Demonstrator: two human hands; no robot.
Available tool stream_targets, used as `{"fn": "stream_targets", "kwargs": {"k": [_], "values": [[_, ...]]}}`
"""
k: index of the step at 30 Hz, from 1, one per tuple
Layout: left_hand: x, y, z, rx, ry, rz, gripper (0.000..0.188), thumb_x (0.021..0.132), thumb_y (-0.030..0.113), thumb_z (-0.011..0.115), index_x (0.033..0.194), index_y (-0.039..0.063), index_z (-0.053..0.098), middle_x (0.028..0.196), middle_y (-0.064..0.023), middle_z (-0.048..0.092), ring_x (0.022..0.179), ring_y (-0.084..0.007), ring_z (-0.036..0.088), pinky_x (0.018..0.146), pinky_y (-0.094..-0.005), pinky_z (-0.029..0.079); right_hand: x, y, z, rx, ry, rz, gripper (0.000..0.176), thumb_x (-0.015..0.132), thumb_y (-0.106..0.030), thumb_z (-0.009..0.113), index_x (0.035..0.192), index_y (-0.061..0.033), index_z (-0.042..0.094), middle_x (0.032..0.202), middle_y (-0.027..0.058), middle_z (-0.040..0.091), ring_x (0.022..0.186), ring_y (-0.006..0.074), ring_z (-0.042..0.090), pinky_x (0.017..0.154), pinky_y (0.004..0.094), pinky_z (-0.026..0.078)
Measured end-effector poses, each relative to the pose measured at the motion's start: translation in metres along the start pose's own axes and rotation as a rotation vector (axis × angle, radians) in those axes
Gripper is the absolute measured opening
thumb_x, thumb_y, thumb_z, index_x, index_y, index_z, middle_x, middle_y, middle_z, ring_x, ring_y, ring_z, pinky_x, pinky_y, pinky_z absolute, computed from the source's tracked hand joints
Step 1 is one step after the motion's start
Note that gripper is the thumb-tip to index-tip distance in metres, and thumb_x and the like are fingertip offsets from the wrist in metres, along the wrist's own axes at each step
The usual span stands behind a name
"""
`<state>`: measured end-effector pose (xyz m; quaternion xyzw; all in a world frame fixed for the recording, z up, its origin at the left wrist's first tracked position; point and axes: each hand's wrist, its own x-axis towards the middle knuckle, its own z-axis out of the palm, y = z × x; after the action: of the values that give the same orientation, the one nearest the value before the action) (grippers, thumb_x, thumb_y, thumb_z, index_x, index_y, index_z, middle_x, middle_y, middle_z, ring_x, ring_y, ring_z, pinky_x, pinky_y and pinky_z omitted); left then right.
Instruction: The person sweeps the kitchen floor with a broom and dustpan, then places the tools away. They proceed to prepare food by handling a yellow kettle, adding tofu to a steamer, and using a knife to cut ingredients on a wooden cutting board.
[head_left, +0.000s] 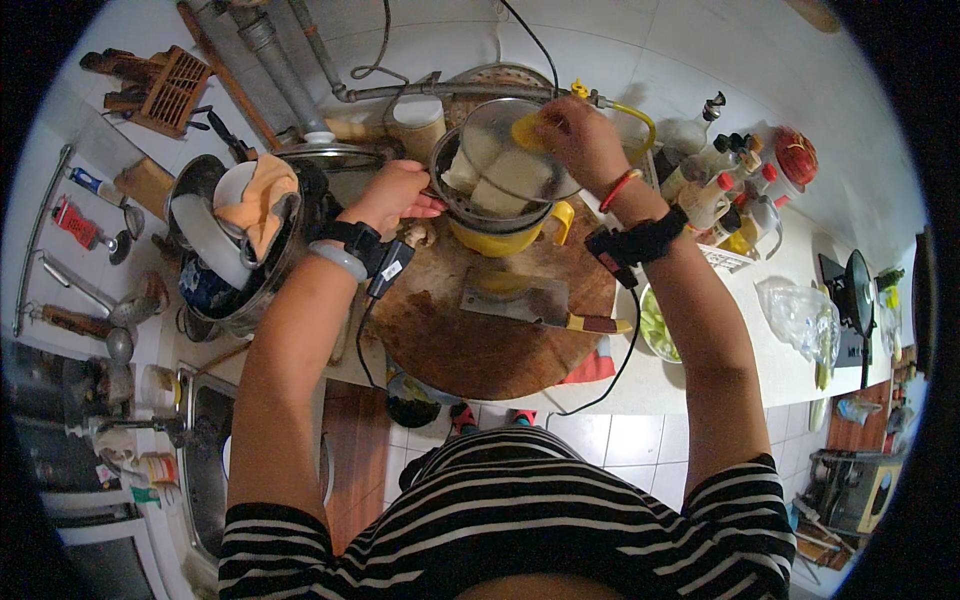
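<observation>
My right hand (589, 139) grips the yellow knob of a clear lid (486, 124), which is tilted over a round metal insert (442, 150). Pale blocks of food, perhaps tofu (510, 184), lie in the insert, partly seen through the lid. The insert sits on a yellow pot (487, 238) with a yellow side handle. My left hand (397, 191) holds the insert's left edge with its fingertips. Under the pot is a round wooden chopping board (457, 352). A cleaver (514, 296) lies flat on it, handle to the right. Near my left wrist sits a mushroom (420, 234).
Stacked pots (247, 292) with an orange cloth (262, 195) stand at left, above a sink (206, 450). Several bottles (705, 202) fill a rack at right. A bowl of cut green vegetable (658, 326) is partly behind my right forearm. Cables hang from both wrists.
</observation>
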<state>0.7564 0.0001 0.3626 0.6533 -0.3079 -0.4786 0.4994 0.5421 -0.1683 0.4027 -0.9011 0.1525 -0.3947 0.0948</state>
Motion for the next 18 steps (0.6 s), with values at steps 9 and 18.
{"fn": "stream_targets", "kwargs": {"k": [9,18], "values": [[-0.002,0.0,0.002,-0.002,0.04,-0.001,0.023,0.089,0.011,0.042,0.108,-0.003,0.046,0.093,-0.0122,0.06,0.075,-0.0251,0.064,0.065,-0.034,0.055,0.002,-0.021,0.034,0.03,-0.119,0.084,0.018,0.078,-0.016,0.061,0.091,-0.0037,0.059,0.092,0.0147,0.058,0.082,0.0349,0.059,0.07,0.0403,0.049],[0.005,-0.003,-0.005,-0.01,-0.044,-0.005,0.03,0.089,0.012,0.045,0.114,-0.004,0.043,0.095,-0.0138,0.06,0.073,-0.0246,0.064,0.064,-0.0331,0.056,0.004,-0.025,0.042,-0.023,-0.176,0.07,0.02,0.079,-0.02,0.06,0.091,-0.005,0.062,0.09,0.0156,0.061,0.083,0.0348,0.059,0.071,0.0425,0.049]]}}
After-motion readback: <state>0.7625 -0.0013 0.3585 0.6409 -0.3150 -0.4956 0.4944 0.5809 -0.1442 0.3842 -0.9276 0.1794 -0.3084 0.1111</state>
